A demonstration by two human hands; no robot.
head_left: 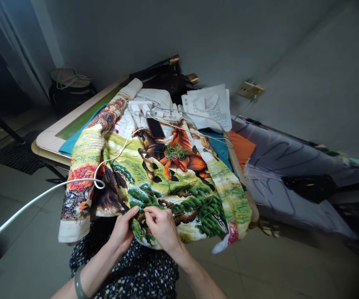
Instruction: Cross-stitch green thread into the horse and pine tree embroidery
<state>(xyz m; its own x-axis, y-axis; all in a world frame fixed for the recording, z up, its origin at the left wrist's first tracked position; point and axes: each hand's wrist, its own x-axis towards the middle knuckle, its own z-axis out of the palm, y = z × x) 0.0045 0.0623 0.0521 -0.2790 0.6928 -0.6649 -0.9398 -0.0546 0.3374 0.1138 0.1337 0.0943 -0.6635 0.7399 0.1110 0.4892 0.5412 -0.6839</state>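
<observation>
A large embroidered cloth (129,155) with running horses and green trees drapes over the table toward my lap. At its near edge, my left hand (124,230) is closed on the fabric, thumb on top and fingers underneath. Just to the right, my right hand (162,226) has thumb and forefinger pinched together close above the stitching; whatever sits in the pinch is too small to make out. A tangle of green thread (175,152) lies on the orange horse. Behind it rests a dark phone (155,128) with a reddish rim.
A white power strip (140,104) with plugged-in chargers lies at the back. A white cable (39,200) loops over the rolled left side of the cloth. White bags (207,108) sit at the table's back right. A wall socket (249,89) is beyond them.
</observation>
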